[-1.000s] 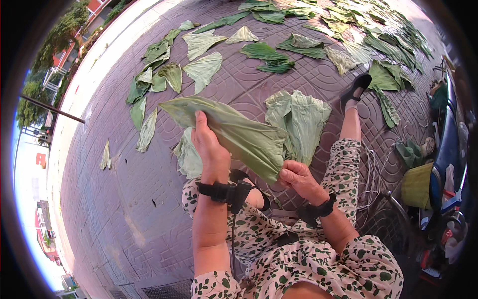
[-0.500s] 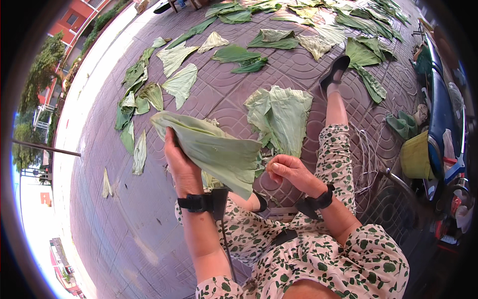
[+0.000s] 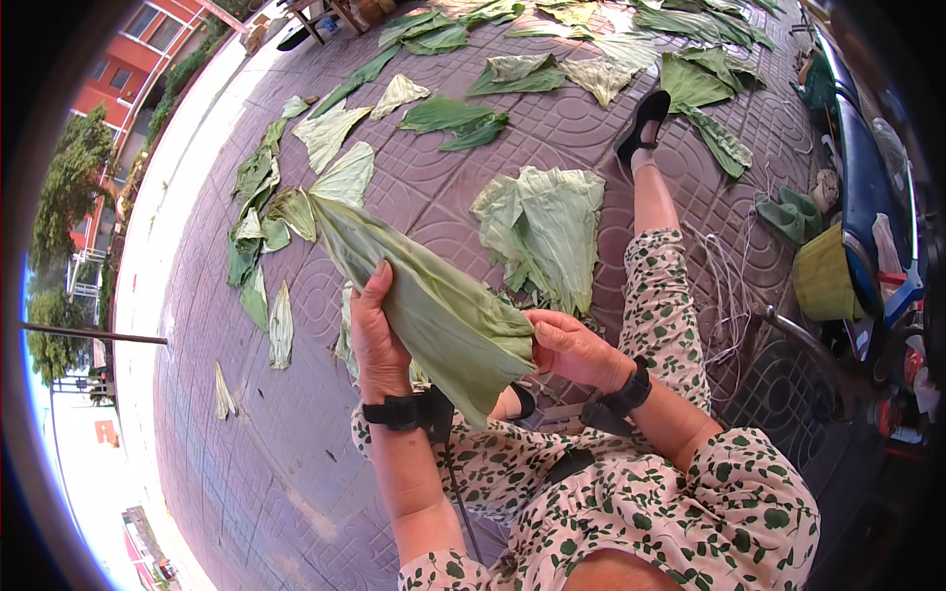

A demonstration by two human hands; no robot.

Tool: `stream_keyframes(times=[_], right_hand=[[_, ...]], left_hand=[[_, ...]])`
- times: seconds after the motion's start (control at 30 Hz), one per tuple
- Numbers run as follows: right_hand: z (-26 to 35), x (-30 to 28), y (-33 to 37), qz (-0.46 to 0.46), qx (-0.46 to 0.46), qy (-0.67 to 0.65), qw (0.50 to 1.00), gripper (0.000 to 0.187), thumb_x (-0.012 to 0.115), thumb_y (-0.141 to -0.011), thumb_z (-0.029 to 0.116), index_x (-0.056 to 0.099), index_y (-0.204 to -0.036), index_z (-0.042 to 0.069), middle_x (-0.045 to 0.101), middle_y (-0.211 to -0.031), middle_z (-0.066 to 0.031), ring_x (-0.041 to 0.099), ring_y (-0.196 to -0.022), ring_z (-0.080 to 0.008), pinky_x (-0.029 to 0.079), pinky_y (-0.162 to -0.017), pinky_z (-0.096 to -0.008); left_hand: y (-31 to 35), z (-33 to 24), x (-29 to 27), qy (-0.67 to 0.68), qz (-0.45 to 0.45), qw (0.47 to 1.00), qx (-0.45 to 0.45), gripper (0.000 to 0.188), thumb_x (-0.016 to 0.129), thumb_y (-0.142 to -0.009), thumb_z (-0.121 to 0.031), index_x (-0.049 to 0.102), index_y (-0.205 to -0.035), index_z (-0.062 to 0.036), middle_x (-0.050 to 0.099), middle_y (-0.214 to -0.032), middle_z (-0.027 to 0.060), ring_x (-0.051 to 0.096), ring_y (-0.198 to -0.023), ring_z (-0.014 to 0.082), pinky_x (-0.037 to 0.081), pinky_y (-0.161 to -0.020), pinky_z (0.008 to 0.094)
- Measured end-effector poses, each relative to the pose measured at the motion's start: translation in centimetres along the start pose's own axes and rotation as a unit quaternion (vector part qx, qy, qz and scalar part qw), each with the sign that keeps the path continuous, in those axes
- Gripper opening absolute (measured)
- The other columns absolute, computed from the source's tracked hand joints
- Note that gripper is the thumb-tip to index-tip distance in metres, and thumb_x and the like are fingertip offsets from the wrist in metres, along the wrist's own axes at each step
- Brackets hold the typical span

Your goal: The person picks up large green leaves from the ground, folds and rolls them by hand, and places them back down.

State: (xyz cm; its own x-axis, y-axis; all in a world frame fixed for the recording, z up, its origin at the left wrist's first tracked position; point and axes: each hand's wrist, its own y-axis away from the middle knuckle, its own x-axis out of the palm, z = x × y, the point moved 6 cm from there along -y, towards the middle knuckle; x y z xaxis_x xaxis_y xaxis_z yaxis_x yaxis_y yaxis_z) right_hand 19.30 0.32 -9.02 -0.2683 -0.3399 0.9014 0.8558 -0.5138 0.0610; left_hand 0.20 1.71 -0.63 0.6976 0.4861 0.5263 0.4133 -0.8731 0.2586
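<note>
A large folded green leaf [image 3: 424,295], long and limp, hangs slantwise in front of me. My left hand [image 3: 382,330] is closed round its lower left side, the thumb lying over the top and the other fingers hidden beneath. At the wide right end, my right hand [image 3: 574,350] pinches the edge of the leaf between thumb and fingers. Past it on the paving lies a stack of pale green leaves [image 3: 547,231], spread flat. Both my wrists wear black straps.
Many loose leaves [image 3: 458,120] lie scattered over the patterned paving [image 3: 419,212] ahead and to the left. White strings [image 3: 724,295] trail beside my outstretched leg. At the right stand a yellow-green bucket [image 3: 826,278], green shoes [image 3: 791,217] and a blue vehicle-like body [image 3: 867,187].
My right hand has moved onto the leaf's right end and now pinches its edge. The held leaf has tilted, its narrow end swinging upward. The whole view has shifted slightly.
</note>
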Motion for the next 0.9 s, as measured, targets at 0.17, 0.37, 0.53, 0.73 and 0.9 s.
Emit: stream_keyframes(times=[0.17,0.37,0.53,0.73,0.9], right_hand=[[0.3,-1.2,-0.2,-0.097,-0.011,0.055,0.994,0.020,0.053,-0.088,0.023,0.053,-0.098,0.005,0.054,-0.084,0.0024,0.050,-0.068,-0.0061,0.042,-0.060,-0.0192],[1.9,-3.3,0.0,-0.140,-0.079,0.112,0.981,0.017,0.050,-0.090,0.024,0.055,-0.088,0.008,0.053,-0.075,0.0056,0.049,-0.061,-0.0029,0.043,-0.051,-0.0175],[2.3,-3.3,0.0,-0.162,-0.102,0.098,0.977,0.018,0.050,-0.090,0.026,0.055,-0.085,0.009,0.051,-0.072,0.0074,0.046,-0.059,-0.0013,0.039,-0.051,-0.0161],[2.2,-4.2,0.3,-0.195,-0.111,0.136,0.965,0.020,0.050,-0.090,0.028,0.054,-0.082,0.010,0.048,-0.070,0.0077,0.044,-0.056,-0.0013,0.037,-0.047,-0.0160],[2.3,-4.6,0.4,-0.225,-0.092,0.136,0.960,0.022,0.052,-0.089,0.030,0.052,-0.079,0.010,0.046,-0.067,0.0060,0.043,-0.053,-0.0036,0.038,-0.046,-0.0181]], left_hand=[[0.2,0.1,0.7,-0.042,0.020,0.999,0.006,0.025,0.058,-0.080,-0.009,0.052,-0.102,0.0023,0.061,-0.092,0.0111,0.062,-0.078,0.0199,0.052,-0.072,0.0313],[0.0,0.6,0.6,-0.076,0.010,0.997,0.003,0.027,0.060,-0.079,-0.006,0.051,-0.103,0.0023,0.061,-0.092,0.0116,0.062,-0.078,0.0202,0.052,-0.072,0.0321],[-0.1,0.9,0.7,-0.088,0.004,0.996,-0.002,0.029,0.062,-0.078,-0.005,0.051,-0.103,0.0021,0.062,-0.092,0.0111,0.062,-0.077,0.0197,0.053,-0.070,0.0317],[-0.5,1.0,0.2,-0.116,-0.014,0.993,0.003,0.027,0.064,-0.078,-0.006,0.053,-0.101,0.0005,0.062,-0.090,0.0096,0.062,-0.075,0.0183,0.053,-0.068,0.0306],[-0.5,1.0,0.1,-0.123,-0.033,0.992,0.014,0.026,0.064,-0.077,-0.006,0.053,-0.100,-0.0006,0.062,-0.088,0.0083,0.062,-0.074,0.0172,0.052,-0.066,0.0296]])
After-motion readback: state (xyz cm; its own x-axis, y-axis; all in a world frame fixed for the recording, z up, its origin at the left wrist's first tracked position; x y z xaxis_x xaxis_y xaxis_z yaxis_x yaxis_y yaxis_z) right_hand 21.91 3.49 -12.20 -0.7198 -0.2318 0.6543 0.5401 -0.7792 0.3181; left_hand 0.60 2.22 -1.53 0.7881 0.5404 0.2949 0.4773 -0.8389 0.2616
